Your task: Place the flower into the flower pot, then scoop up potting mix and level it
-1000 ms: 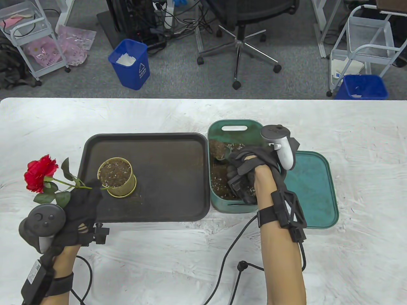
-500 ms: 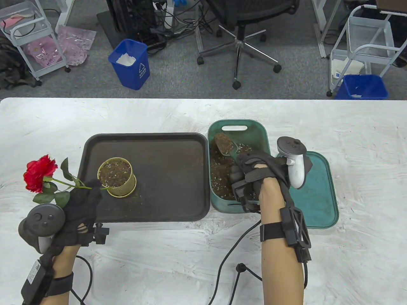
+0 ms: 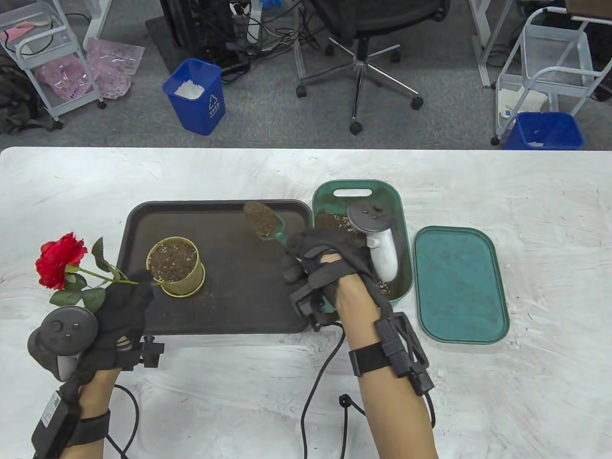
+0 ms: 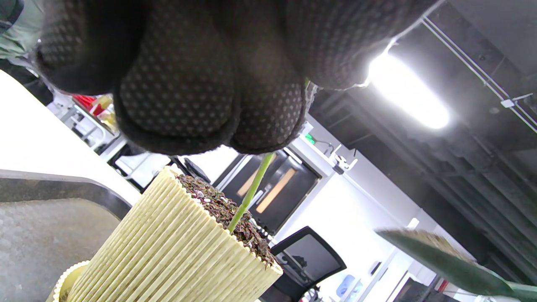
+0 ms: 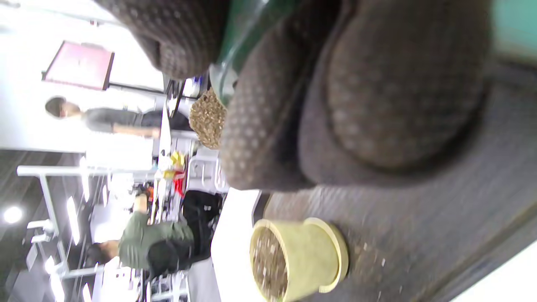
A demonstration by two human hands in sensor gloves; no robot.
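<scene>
A red rose (image 3: 60, 260) leans out to the left, its green stem (image 4: 251, 192) stuck into the mix of a ribbed yellow flower pot (image 3: 176, 266) on the dark tray (image 3: 239, 296). My left hand (image 3: 125, 306) pinches the stem just beside the pot's rim. My right hand (image 3: 315, 260) grips the handle of a green scoop (image 3: 262, 221) heaped with potting mix. The scoop hovers over the tray's far middle, right of the pot. In the right wrist view the pot (image 5: 293, 260) lies below the fingers (image 5: 377, 105) and the loaded scoop (image 5: 207, 119) shows beyond them.
A green bin (image 3: 404, 248) with potting mix stands right of the tray, its lid (image 3: 459, 284) flat on the table beside it. Cables trail over the table's front. Two people (image 5: 138, 247) show in the background of the right wrist view.
My right hand lifted the loaded scoop out of the green bin and carried it left over the tray. The left hand, rose and pot have not moved.
</scene>
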